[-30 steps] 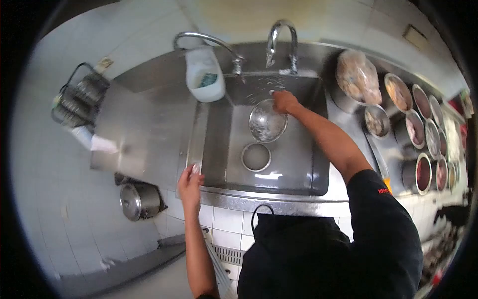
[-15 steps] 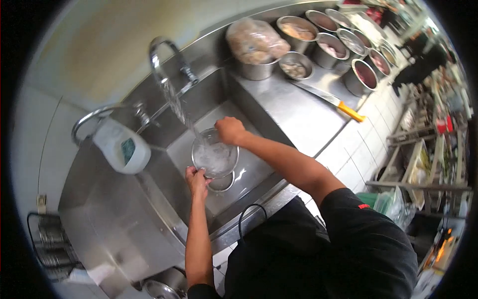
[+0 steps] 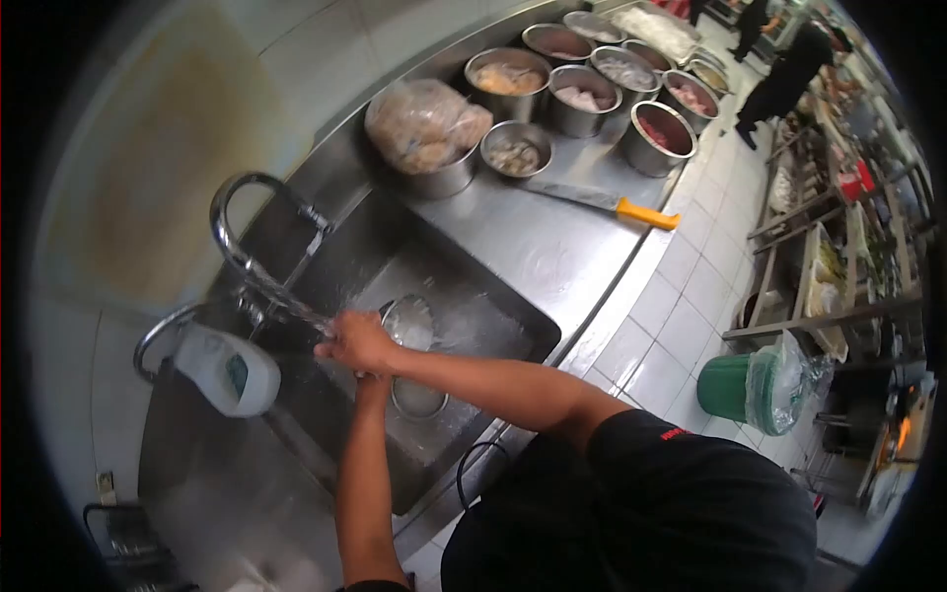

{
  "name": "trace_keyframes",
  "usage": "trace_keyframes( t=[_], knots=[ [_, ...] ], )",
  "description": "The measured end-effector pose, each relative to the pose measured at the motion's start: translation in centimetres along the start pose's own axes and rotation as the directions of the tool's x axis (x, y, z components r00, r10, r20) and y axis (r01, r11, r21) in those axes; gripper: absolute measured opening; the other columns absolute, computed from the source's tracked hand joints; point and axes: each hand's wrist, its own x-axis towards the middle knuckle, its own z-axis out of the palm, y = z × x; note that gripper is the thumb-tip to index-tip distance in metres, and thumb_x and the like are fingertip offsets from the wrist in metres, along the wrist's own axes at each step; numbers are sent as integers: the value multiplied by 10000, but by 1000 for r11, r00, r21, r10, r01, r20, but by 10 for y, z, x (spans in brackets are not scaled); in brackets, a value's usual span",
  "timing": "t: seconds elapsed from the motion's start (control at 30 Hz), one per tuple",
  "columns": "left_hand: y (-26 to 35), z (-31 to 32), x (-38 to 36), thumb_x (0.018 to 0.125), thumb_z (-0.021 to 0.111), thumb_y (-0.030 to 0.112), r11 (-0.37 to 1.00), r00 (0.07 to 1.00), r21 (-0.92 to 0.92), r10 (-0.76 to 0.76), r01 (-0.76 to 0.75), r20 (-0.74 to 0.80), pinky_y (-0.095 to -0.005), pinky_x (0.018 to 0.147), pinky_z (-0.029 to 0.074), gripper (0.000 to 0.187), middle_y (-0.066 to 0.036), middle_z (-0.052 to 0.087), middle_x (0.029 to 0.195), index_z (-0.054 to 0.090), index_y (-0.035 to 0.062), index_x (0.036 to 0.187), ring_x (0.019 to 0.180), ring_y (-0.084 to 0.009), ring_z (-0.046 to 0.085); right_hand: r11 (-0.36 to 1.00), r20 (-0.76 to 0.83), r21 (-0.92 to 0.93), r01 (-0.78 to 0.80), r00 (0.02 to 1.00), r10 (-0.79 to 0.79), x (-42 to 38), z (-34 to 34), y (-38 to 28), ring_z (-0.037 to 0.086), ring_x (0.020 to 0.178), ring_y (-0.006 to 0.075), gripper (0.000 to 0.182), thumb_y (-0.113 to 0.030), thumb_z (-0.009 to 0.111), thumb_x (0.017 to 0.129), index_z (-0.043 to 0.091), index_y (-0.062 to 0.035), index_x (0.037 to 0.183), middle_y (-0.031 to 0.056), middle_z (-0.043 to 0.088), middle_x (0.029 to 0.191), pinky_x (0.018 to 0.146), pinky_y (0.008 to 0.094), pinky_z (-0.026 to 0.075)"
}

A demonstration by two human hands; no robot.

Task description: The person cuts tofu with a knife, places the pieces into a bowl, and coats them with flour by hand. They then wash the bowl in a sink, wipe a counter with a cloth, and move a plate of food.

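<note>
My right hand (image 3: 361,342) is at the end of the running water stream, lying over my left hand (image 3: 373,378). Its fingers point left, partly stretched out, and I see nothing held in them. Most of my left hand is hidden under the right, so its fingers do not show. Just to the right of my hands, a round metal bowl (image 3: 409,324) rests in the sink (image 3: 473,296). Another metal bowl (image 3: 419,400) sits nearer me in the sink. Water pours from the curved faucet (image 3: 225,222) and splashes around my hands.
A yellow-handled knife (image 3: 602,200) lies on the steel counter right of the sink. Behind it stand several metal pots (image 3: 661,138) of food and a bagged bundle (image 3: 419,123). A cut white jug (image 3: 229,373) hangs at left. A green bin (image 3: 735,387) and a person (image 3: 789,74) are at right.
The bowl that both hands held under the water is now down in the sink. My hands have come together to its left, in the stream. The view has shifted.
</note>
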Motion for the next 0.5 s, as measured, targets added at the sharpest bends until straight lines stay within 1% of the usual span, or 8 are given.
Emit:
trace_keyframes(
  t=[0.03, 0.07, 0.13, 0.17, 0.27, 0.33, 0.43, 0.5],
  knots=[
    [-1, 11, -1, 891, 498, 239, 988, 999, -151, 44, -43, 7, -358, 513, 434, 185, -48, 534, 692, 598, 87, 853, 576, -182, 519, 998, 36, -48, 44, 998, -42, 0, 9, -4, 627, 716, 381, 176, -206, 687, 638, 678, -45, 706, 197, 632, 715, 681, 430, 508],
    [13, 6, -12, 883, 524, 229, 969, 994, 237, -53, 74, -93, -378, 573, 453, 158, -65, 542, 783, 576, 83, 916, 660, -202, 538, 999, 120, 45, 27, 992, -32, 0, 14, -7, 629, 715, 370, 177, -219, 681, 651, 684, -50, 704, 195, 635, 714, 685, 431, 507],
    [58, -10, -40, 867, 575, 211, 513, 907, 760, -96, 399, -411, -420, 693, 491, 226, -100, 556, 966, 532, 76, 1043, 828, -241, 576, 988, 165, 56, 146, 974, -153, 15, 19, 7, 634, 696, 346, 193, -242, 646, 692, 701, -57, 711, 187, 640, 704, 686, 428, 512],
    [76, -17, -54, 859, 601, 202, 173, 823, 807, -43, 565, -567, -441, 753, 510, 294, -117, 564, 1058, 510, 72, 1106, 912, -261, 595, 975, 239, 69, 213, 945, -223, 14, -11, -9, 633, 682, 355, 221, -236, 606, 715, 697, -36, 730, 186, 634, 687, 690, 430, 517],
    [82, -46, -80, 864, 560, 118, 622, 714, 479, -192, 619, -673, -398, 671, 535, 246, -116, 540, 1056, 465, 55, 1083, 815, -246, 584, 944, 329, 262, -202, 938, 110, 19, -28, 0, 636, 706, 352, 154, -176, 636, 696, 697, -42, 741, 176, 643, 700, 704, 413, 516],
    [69, -48, -78, 866, 534, 90, 709, 670, 362, -208, 605, -712, -374, 690, 533, 325, -102, 527, 1107, 436, 62, 1175, 865, -229, 575, 989, 270, 114, -95, 961, 62, 21, -44, -6, 636, 639, 284, 139, -124, 631, 661, 688, -24, 739, 162, 643, 676, 639, 358, 505],
    [57, -15, -45, 832, 569, 72, 551, 791, 621, -123, 557, -599, -397, 634, 539, 142, -81, 569, 879, 499, 45, 953, 744, -226, 580, 998, 240, 58, -11, 971, -4, 19, -53, -3, 630, 601, 258, 158, -106, 633, 646, 687, -2, 751, 141, 650, 669, 619, 315, 501],
    [50, 25, -20, 811, 559, 76, 206, 929, 908, -13, 364, -369, -463, 750, 509, 198, -124, 612, 940, 526, 17, 997, 841, -295, 617, 992, 140, 97, 81, 986, -94, 17, -59, 1, 630, 602, 253, 150, -94, 617, 649, 691, 4, 737, 137, 648, 654, 623, 313, 502]
  ],
)
